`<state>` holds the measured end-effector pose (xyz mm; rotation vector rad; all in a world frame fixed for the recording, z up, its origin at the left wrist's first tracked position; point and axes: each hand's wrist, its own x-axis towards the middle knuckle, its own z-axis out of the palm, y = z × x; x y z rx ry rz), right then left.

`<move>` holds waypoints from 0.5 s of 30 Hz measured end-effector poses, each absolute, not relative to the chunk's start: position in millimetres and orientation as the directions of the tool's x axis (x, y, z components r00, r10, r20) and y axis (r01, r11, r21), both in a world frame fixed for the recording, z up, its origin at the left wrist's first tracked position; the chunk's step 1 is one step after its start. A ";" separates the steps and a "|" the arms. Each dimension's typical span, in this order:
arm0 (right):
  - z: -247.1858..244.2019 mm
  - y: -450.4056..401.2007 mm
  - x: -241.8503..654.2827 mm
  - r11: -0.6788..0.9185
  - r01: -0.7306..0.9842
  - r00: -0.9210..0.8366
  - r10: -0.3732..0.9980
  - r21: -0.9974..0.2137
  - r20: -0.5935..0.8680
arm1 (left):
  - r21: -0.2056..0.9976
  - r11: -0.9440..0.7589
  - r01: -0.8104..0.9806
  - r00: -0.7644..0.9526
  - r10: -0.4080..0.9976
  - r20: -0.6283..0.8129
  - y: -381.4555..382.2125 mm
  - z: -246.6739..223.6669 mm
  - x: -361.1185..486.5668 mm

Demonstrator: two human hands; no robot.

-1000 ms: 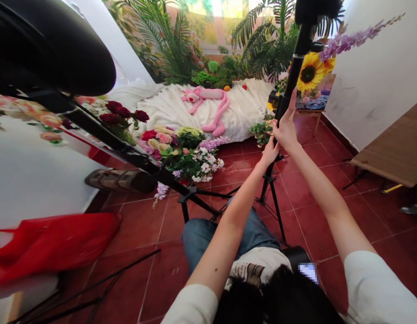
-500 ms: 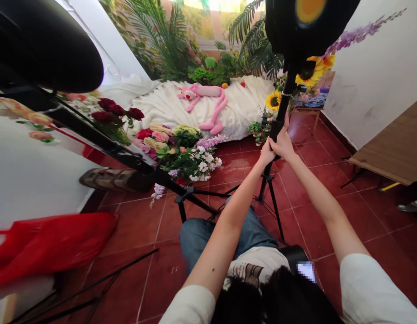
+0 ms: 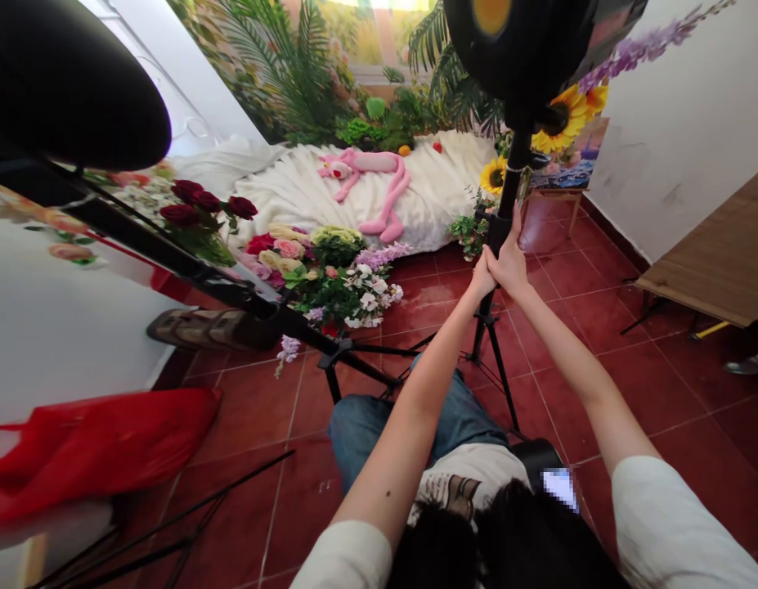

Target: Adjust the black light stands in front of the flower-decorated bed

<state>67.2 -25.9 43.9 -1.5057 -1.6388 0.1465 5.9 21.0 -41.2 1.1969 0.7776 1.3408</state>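
Observation:
Both hands are on the upright black pole of a stand (image 3: 510,184). My left hand (image 3: 482,276) is closed round the lower part of the pole. Just above and right of it, touching it, my right hand (image 3: 509,260) grips the pole near a black collar, one finger stretched up along it. A large black round lamp head (image 3: 519,61) with an orange disc tops the pole. The stand's thin legs (image 3: 501,368) spread on the floor beyond my knees.
A second black stand (image 3: 188,258) slants across the left. Behind lie a pink plush toy (image 3: 379,162) on white cloth (image 3: 440,192), artificial flowers (image 3: 335,282) and sunflowers (image 3: 566,119). A red bag (image 3: 102,442) is at left, a wooden board (image 3: 715,262) at right.
The lamp head has shifted left and slightly down in view, now looking larger. My right hand has moved slightly left and down; both hands stay on the pole.

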 end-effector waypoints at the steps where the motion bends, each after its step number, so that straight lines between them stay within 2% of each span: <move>1: 43.6 -28.1 68.6 0.268 0.737 0.119 0.852 -0.620 0.510 | 0.945 -0.178 -0.275 0.127 0.967 0.220 20.4 -40.3 6.1; 5: 34.9 -47.4 80.7 0.370 0.664 0.048 0.846 -0.650 0.531 | 0.941 -0.252 -0.228 0.165 0.942 0.292 16.0 -32.5 6.3; 8: 21.0 -70.0 94.6 0.441 0.643 0.030 0.803 -0.626 0.595 | 0.940 -0.285 -0.190 0.198 0.926 0.321 10.7 -24.2 4.5; 12: 5.9 -96.3 107.4 0.371 0.781 0.048 0.767 -0.503 0.639 | 0.961 -0.269 -0.071 0.192 0.941 0.277 4.9 -14.9 1.5; 15: 3.5 -105.2 109.3 0.323 0.857 -0.005 0.784 -0.401 0.620 | 0.960 -0.273 -0.056 0.191 0.941 0.278 4.0 -13.3 0.9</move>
